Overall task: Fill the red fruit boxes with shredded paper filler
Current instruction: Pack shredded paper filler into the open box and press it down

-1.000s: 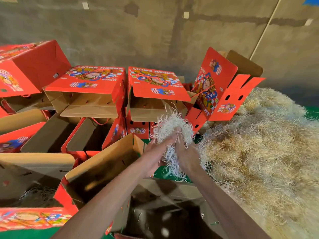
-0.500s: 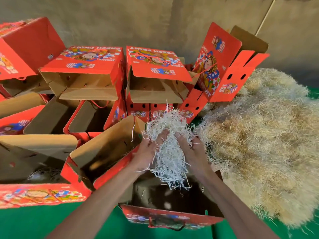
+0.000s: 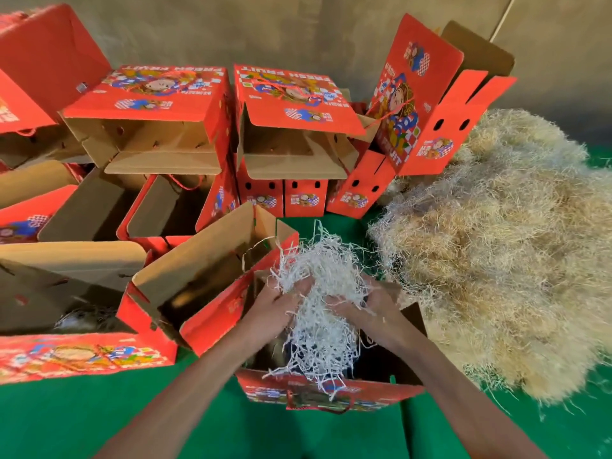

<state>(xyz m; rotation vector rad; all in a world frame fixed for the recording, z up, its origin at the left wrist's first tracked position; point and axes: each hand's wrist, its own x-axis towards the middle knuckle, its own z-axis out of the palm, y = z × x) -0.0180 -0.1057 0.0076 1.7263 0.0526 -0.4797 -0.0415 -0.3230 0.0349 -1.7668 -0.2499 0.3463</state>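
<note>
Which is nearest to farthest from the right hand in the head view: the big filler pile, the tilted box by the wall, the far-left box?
From the right hand:
1. Big filler pile, just to its right.
2. Tilted box, behind the pile, by the wall.
3. Far-left box, across the stack, top left.

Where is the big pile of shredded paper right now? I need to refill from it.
In the head view the pile lies on the green floor at the right, beside the open box being filled.
</note>
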